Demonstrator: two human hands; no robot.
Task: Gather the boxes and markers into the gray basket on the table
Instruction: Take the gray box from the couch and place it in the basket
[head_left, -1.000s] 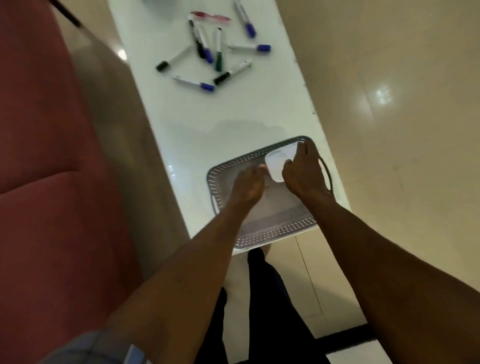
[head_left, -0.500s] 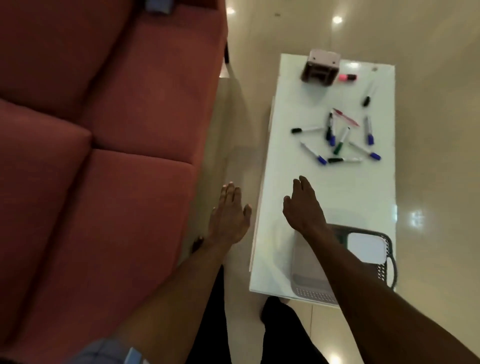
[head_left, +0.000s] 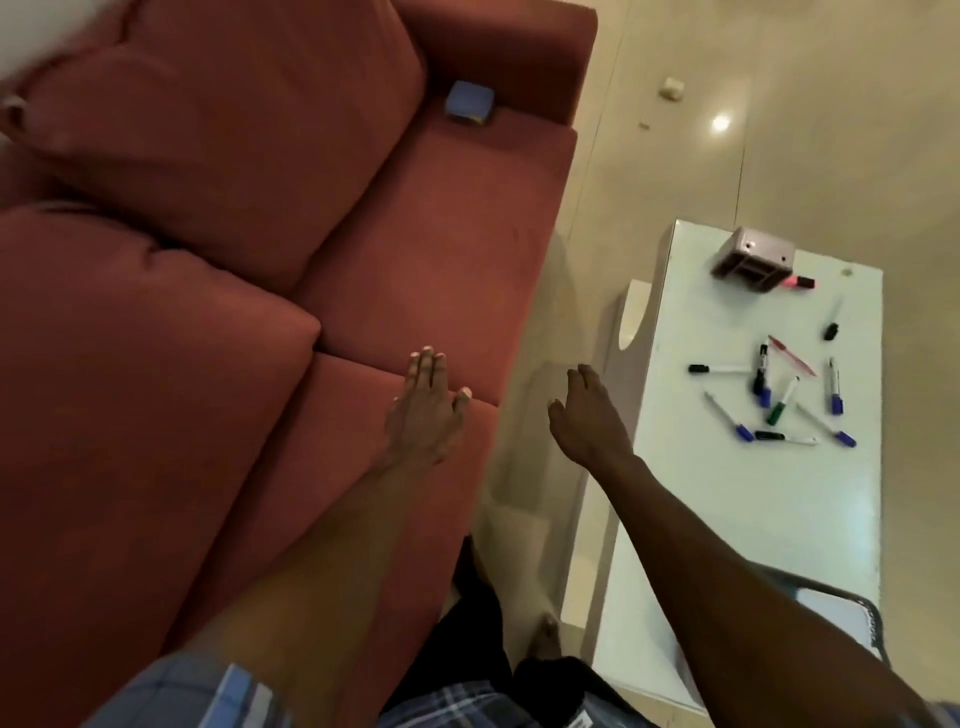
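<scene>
My left hand (head_left: 426, 410) hovers flat and empty over the red sofa seat, fingers apart. My right hand (head_left: 584, 415) is open and empty over the floor gap beside the white table (head_left: 810, 509). The gray basket (head_left: 875, 616) sits at the table's near right corner, mostly hidden by my right forearm, with a white box (head_left: 831, 613) inside. Several markers (head_left: 779, 402) lie scattered mid-table, with a pink highlighter (head_left: 799, 282) further back. A small blue box (head_left: 469, 102) rests far back on the sofa seat, next to the armrest.
A red sofa (head_left: 208, 312) fills the left half of the view. A pinkish-gray open-sided holder (head_left: 753, 259) stands at the table's far end. A narrow strip of tiled floor separates sofa and table. A small white object (head_left: 671, 87) lies on the floor beyond.
Both hands have left the basket, where the white box stays. The view has swung left toward the sofa, and my left hand has moved from the floor gap to over the seat.
</scene>
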